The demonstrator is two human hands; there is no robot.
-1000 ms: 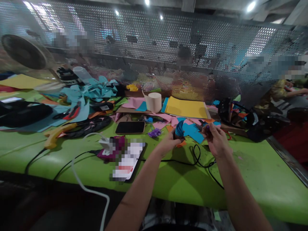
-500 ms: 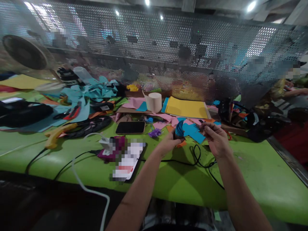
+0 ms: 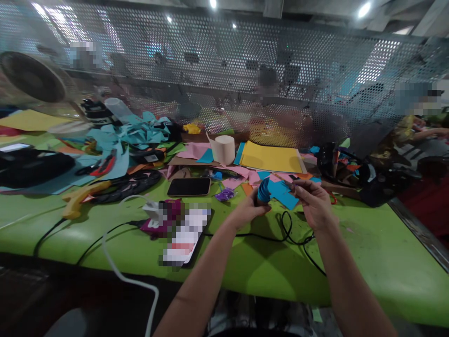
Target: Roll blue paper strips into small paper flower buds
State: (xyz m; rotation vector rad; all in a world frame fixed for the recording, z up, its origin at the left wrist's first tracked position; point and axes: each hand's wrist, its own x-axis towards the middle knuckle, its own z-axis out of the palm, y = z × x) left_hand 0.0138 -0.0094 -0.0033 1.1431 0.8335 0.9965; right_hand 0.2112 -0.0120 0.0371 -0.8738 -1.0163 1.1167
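Left hand (image 3: 247, 210) grips a blue paper curl (image 3: 263, 189), holding it coiled; right hand (image 3: 314, 203) beside it, pinched, contents unclear.

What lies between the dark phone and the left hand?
Head view: a small purple scrap on the green table, between dark phone and left hand gripping a blue paper roll.

**Fig. 1. A shared paper-craft workshop bench.**
Your green table (image 3: 368, 243) carries coloured paper scraps (image 3: 140, 133), a stack of yellow sheets (image 3: 271, 157), a tape roll (image 3: 224, 149) and, at centre left, a yellow glue gun (image 3: 84, 194). Across the top a perforated metal screen (image 3: 224, 70) divides you from further benches. Another person (image 3: 412, 130) sits at far right.
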